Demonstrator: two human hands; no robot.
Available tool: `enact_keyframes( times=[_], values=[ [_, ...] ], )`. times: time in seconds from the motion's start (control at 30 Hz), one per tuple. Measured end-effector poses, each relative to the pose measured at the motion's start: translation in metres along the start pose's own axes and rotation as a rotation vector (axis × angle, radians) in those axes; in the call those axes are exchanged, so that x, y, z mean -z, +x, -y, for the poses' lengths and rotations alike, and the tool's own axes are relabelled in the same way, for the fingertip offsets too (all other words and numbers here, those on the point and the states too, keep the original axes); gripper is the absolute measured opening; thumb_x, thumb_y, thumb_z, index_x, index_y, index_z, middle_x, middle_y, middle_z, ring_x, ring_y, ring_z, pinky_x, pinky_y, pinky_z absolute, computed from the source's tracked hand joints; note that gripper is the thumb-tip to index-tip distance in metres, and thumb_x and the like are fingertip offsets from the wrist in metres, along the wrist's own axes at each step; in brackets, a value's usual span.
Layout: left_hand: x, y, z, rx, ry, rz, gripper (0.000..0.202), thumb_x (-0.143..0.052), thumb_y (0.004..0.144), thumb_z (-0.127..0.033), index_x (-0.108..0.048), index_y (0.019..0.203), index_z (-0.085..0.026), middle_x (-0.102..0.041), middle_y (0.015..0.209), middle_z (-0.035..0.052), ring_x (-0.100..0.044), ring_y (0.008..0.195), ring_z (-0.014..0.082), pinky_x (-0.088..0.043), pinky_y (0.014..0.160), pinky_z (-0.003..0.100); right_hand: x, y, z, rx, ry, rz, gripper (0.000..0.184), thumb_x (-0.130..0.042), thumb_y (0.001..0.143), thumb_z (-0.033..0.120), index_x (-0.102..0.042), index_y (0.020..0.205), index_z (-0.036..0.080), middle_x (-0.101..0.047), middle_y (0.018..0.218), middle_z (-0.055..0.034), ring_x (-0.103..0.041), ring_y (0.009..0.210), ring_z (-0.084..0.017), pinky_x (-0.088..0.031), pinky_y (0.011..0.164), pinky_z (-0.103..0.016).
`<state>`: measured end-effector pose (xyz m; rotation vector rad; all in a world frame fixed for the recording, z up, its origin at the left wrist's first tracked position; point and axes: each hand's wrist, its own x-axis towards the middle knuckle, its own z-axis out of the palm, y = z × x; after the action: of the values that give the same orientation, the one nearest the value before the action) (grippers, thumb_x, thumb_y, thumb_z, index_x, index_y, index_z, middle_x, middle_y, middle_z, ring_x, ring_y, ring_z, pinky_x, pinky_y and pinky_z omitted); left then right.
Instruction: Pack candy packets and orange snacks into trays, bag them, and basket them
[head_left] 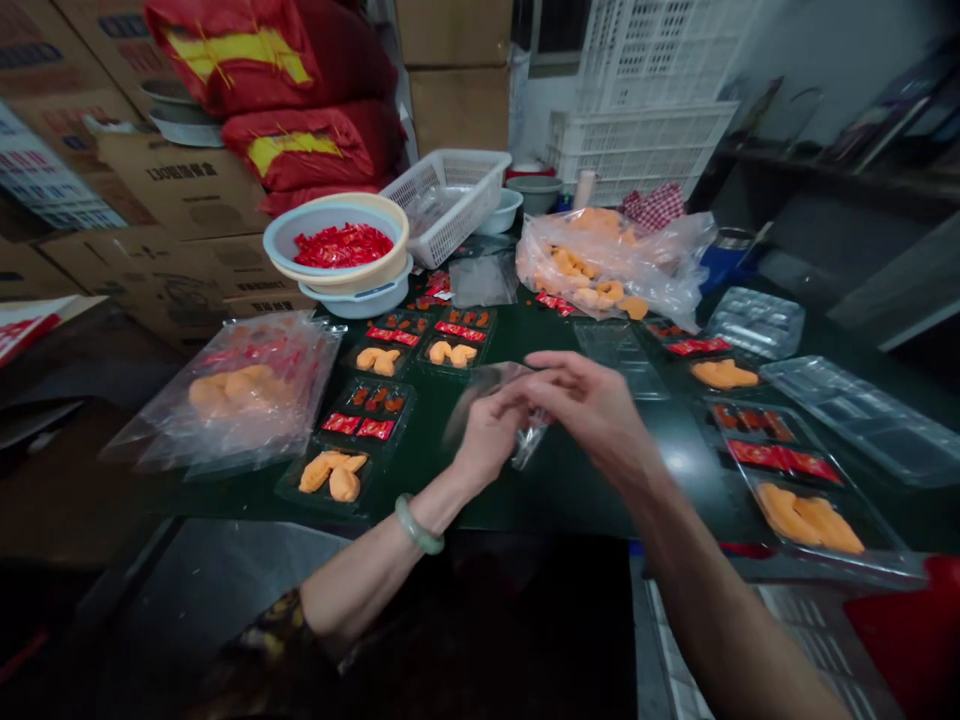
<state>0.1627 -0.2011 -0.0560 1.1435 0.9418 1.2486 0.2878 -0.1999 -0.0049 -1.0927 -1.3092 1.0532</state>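
Observation:
My left hand point(487, 440), with a pale green bangle point(418, 524) on its wrist, and my right hand point(589, 405) meet above the dark green table point(570, 495). Both pinch a clear plastic bag point(491, 395), which is blurred and crumpled between them. Nearest my left hand lies a black tray point(330, 482) of orange pieces. A second black tray point(367, 415) holds red sachets and small dark-red pieces. To my right, a larger tray point(795, 490) holds orange pieces, a red sachet strip and dark-red pieces.
A loose plastic bag of orange pieces point(240, 390) lies left, another point(607, 270) behind. A bowl of red sachets point(337, 245) and a white basket point(446, 195) stand at the back. Clear plastic trays point(862, 420) lie right. Cardboard boxes point(180, 190) and red sacks point(232, 55) are stacked behind.

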Motion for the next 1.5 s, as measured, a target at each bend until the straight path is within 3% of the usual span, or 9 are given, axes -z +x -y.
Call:
enact_keyframes(
  times=[0.1,0.23,0.37,0.53,0.73,0.87,1.0,1.2,1.5],
  values=[
    [0.011,0.006,-0.015,-0.025,-0.411,0.082,0.009,-0.055,0.062,-0.012,-0.063,0.062,-0.014,-0.061,0.116,0.0059,-0.054,0.112,0.0275,-0.048,0.09,0.043,0.022,-0.015,-0.01,-0.131,0.128,-0.216,0.044,-0.06,0.07,0.059,-0.066,0.084,0.018,-0.065,0.071,-0.005,-0.058,0.062,-0.014,-0.041,0.046,-0.021],
    [0.015,-0.003,-0.024,0.069,-0.621,0.257,0.011,-0.049,0.06,-0.012,-0.058,0.055,-0.015,-0.056,0.127,0.0033,-0.047,0.122,0.0299,-0.047,0.091,0.049,0.034,-0.033,-0.043,-0.577,0.407,0.259,0.084,-0.024,0.07,0.083,-0.068,0.078,0.012,-0.068,0.082,-0.017,-0.064,0.075,-0.024,-0.05,0.06,-0.034],
    [0.015,-0.013,-0.01,0.243,-0.653,0.287,0.012,-0.049,0.056,-0.009,-0.061,0.056,-0.013,-0.068,0.094,0.009,-0.062,0.094,0.0278,-0.049,0.085,0.052,0.032,-0.023,-0.048,-0.454,0.598,0.303,0.09,-0.013,0.073,0.082,-0.067,0.091,0.013,-0.068,0.098,-0.0172,-0.063,0.092,-0.027,-0.049,0.075,-0.04],
    [0.022,-0.027,0.007,0.361,-0.64,0.268,0.01,-0.055,0.063,-0.009,-0.063,0.069,-0.01,-0.066,0.092,0.0121,-0.06,0.1,0.0336,-0.053,0.074,0.047,0.028,0.015,-0.041,-0.497,0.499,0.163,0.038,-0.065,0.07,0.046,-0.064,0.096,0.019,-0.069,0.086,-0.0049,-0.061,0.063,-0.015,-0.048,0.056,-0.028],
    [0.03,-0.034,0.009,0.449,-0.317,-0.02,0.023,-0.057,0.078,-0.025,-0.052,0.093,-0.008,-0.062,0.063,0.0078,-0.066,0.059,0.0248,-0.053,0.051,0.035,0.017,0.034,-0.058,0.053,0.309,-0.071,0.06,-0.07,0.065,0.029,-0.05,0.121,0.029,-0.067,0.09,0.0016,-0.045,0.045,-0.005,-0.038,0.043,-0.02],
    [0.044,-0.036,0.014,0.566,0.082,-0.084,0.036,-0.048,0.082,-0.025,-0.04,0.112,-0.007,-0.061,0.064,0.0075,-0.063,0.053,0.0236,-0.048,0.044,0.032,0.018,0.047,-0.095,-0.168,-0.059,-0.159,0.066,-0.065,0.064,0.023,-0.043,0.126,0.014,-0.062,0.068,0.0034,-0.042,0.038,-0.006,-0.032,0.034,-0.019],
    [0.056,-0.048,0.007,0.083,0.864,-0.208,0.05,-0.054,0.075,-0.02,-0.04,0.123,-0.014,-0.059,0.101,0.0129,-0.062,0.081,0.0226,-0.051,0.066,0.037,0.018,0.055,-0.115,-0.361,-0.372,-0.127,0.067,-0.06,0.064,0.01,-0.039,0.127,0.008,-0.057,0.06,0.0053,-0.044,0.035,-0.007,-0.032,0.031,-0.017],
    [0.032,-0.064,-0.007,-0.439,1.441,0.562,0.053,-0.058,0.067,-0.014,-0.05,0.119,-0.016,-0.046,0.126,0.0154,-0.031,0.126,0.0345,-0.034,0.093,0.048,0.022,0.063,-0.107,-0.524,-0.198,-0.11,0.067,-0.064,0.064,0.003,-0.038,0.126,0.01,-0.048,0.043,0.011,-0.036,0.029,-0.006,-0.026,0.029,-0.015],
    [0.012,-0.047,0.018,-0.607,1.547,0.301,0.027,-0.042,0.087,-0.019,-0.055,0.11,-0.013,-0.056,0.114,0.0137,-0.043,0.111,0.0292,-0.034,0.082,0.042,0.026,0.068,-0.11,-0.613,-0.115,-0.175,0.065,-0.065,0.065,0.0,-0.038,0.123,0.01,-0.052,0.044,0.0082,-0.039,0.032,-0.006,-0.032,0.031,-0.016]
  ],
)
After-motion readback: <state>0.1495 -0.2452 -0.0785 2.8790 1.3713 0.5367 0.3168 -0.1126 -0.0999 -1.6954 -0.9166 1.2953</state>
